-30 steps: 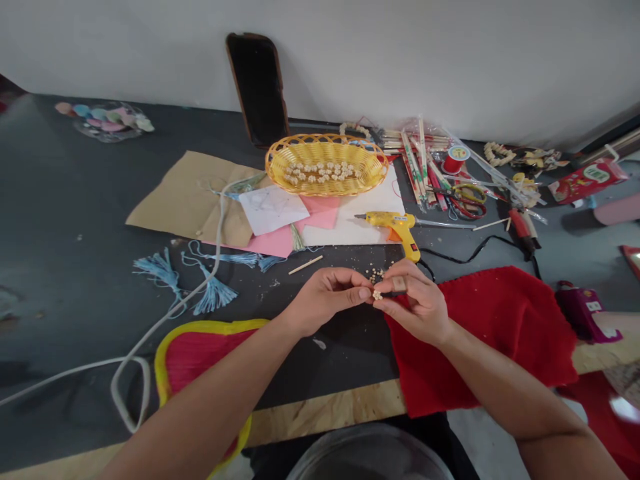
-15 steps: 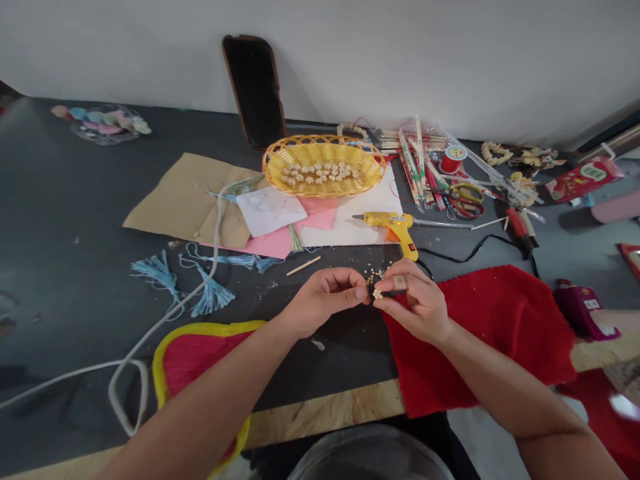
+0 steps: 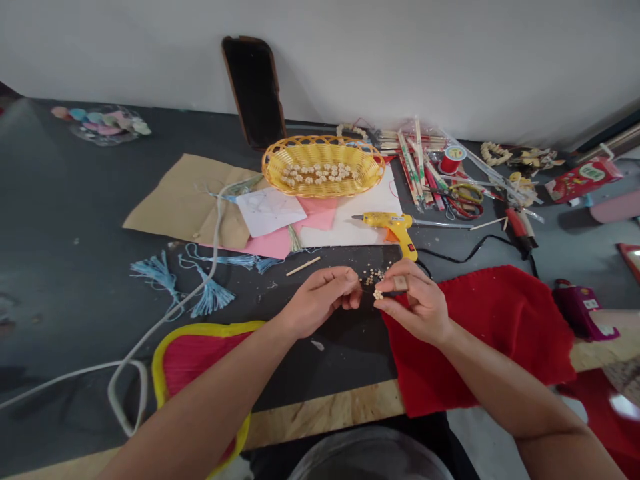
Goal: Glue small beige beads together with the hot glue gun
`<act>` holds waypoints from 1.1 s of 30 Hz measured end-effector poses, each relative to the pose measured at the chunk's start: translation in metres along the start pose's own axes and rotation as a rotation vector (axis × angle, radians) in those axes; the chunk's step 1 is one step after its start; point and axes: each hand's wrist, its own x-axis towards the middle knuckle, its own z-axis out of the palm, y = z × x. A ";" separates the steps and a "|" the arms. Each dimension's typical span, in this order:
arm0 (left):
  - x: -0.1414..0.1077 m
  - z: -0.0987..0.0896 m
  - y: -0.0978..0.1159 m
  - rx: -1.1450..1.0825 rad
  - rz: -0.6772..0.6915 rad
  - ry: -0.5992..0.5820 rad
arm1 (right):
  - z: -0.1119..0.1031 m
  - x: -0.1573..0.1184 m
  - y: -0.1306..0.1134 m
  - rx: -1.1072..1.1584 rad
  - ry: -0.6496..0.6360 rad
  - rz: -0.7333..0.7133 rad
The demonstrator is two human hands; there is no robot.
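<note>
Over the dark counter (image 3: 340,367), R fingers (image 3: 396,309) pinch a small pale bead cluster (image 3: 379,294) at their tips; L fingers (image 3: 344,283) are curled w/ thumb against them, just apart from it, can't tell if gripping anything. Loose pale bits (image 3: 371,275) lie just beyond both; yellow glue gun (image 3: 399,229) a bit past R fingers; yellow basket (image 3: 325,192) w/ similar clusters farther off. Red cloth (image 3: 490,333) spreads R of R fingers, blue tassels (image 3: 213,299) L of L fingers.
</note>
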 end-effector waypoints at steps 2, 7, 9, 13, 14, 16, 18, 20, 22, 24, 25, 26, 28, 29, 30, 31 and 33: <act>0.000 0.000 0.000 0.000 0.028 0.012 | -0.001 0.000 0.000 0.000 0.005 0.002; 0.002 -0.003 0.001 -0.159 0.123 0.101 | -0.002 0.000 -0.001 -0.011 0.015 0.005; 0.004 -0.005 0.002 -0.238 0.178 0.153 | -0.002 0.000 -0.001 -0.011 0.013 0.004; 0.007 -0.008 0.003 -0.333 0.254 0.238 | -0.002 0.000 0.000 -0.007 0.008 0.004; 0.007 -0.009 0.003 -0.342 0.261 0.252 | -0.002 -0.001 0.000 -0.007 0.010 0.003; 0.008 -0.009 0.003 -0.342 0.275 0.274 | -0.002 -0.001 0.000 -0.010 0.013 -0.002; 0.008 -0.009 0.002 -0.313 0.285 0.285 | -0.003 -0.001 0.000 -0.009 0.015 -0.009; 0.008 -0.008 0.001 -0.251 0.266 0.279 | -0.003 0.000 0.000 -0.007 0.017 -0.013; 0.006 -0.007 -0.001 -0.159 0.205 0.219 | -0.004 0.000 0.001 -0.010 0.018 -0.011; 0.003 -0.006 -0.004 -0.062 0.127 0.105 | -0.004 -0.001 0.001 -0.020 0.016 -0.003; 0.002 -0.005 -0.005 -0.023 0.100 0.047 | -0.004 -0.001 0.001 -0.023 0.010 0.002; 0.001 -0.004 -0.006 0.008 0.084 0.002 | -0.004 -0.001 0.001 -0.024 0.002 0.006; 0.000 -0.002 -0.007 0.050 0.078 -0.041 | -0.003 -0.001 0.001 -0.026 -0.013 0.007; -0.001 -0.002 -0.007 0.063 0.084 -0.043 | -0.003 0.000 0.001 -0.031 -0.018 0.002; 0.000 -0.001 -0.007 0.074 0.087 -0.040 | -0.002 0.000 0.001 -0.038 -0.022 -0.004; 0.000 -0.001 -0.007 0.086 0.087 -0.038 | -0.001 0.000 0.001 -0.047 -0.024 -0.009; 0.000 -0.001 -0.007 0.099 0.081 -0.039 | 0.000 0.000 0.001 -0.060 -0.026 -0.017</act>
